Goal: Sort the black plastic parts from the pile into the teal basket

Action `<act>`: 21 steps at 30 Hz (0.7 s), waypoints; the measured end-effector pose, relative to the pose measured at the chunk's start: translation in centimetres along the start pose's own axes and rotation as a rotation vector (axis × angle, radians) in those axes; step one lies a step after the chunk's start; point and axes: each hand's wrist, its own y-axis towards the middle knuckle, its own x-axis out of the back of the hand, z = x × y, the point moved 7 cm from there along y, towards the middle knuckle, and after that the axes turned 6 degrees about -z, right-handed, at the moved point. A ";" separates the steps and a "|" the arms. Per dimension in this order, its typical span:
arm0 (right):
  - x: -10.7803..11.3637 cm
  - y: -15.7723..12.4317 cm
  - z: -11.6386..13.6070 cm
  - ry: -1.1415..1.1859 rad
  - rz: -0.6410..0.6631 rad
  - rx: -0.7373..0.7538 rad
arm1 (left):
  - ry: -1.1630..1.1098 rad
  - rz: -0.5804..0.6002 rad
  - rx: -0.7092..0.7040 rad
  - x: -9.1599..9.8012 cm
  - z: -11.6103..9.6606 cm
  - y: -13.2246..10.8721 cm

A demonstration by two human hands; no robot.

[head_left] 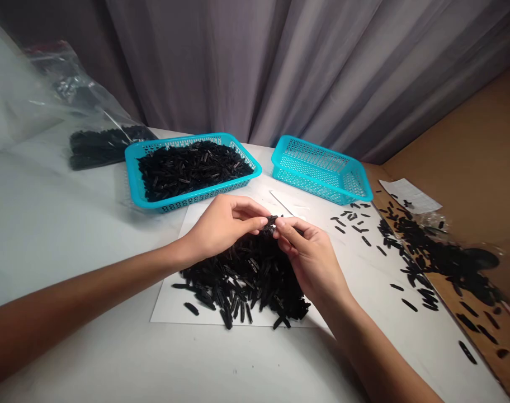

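Note:
My left hand (pixel 217 226) and my right hand (pixel 313 252) meet above a heap of small black elongated pieces (pixel 255 274). Between their fingertips is one small black piece (pixel 272 220), pinched from both sides. Its exact kind is too small to make out. Under the heap lies a white sheet (pixel 165 308), with some pieces scattered near its front edge. A thin light-coloured stick (pixel 281 202) rests just beyond my fingers. The fingers of my right hand partly cover the far side of the heap.
Behind my left hand stands a turquoise basket (pixel 204 191) full of black pieces; another turquoise basket (pixel 322 183) is at the back right. A clear plastic bag (pixel 95 112) with black contents leans at left. Loose black pieces (pixel 418 246) spread over the right side, near brown cardboard (pixel 460 162).

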 end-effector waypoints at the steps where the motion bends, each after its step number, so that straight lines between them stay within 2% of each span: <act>1: -0.1 -0.1 0.0 0.018 -0.001 -0.008 | 0.002 -0.002 0.007 0.0 0.1 0.0; 7: -0.3 -0.4 0.2 0.074 -0.030 0.011 | -0.030 -0.003 -0.007 -0.1 0.2 -0.1; 15: -0.4 -0.6 -0.1 0.136 -0.034 0.036 | -0.203 -0.008 0.095 -0.4 0.9 -0.4; 21: -0.7 -0.5 -0.2 0.138 0.028 -0.012 | -0.126 -0.060 0.068 0.0 0.5 -0.4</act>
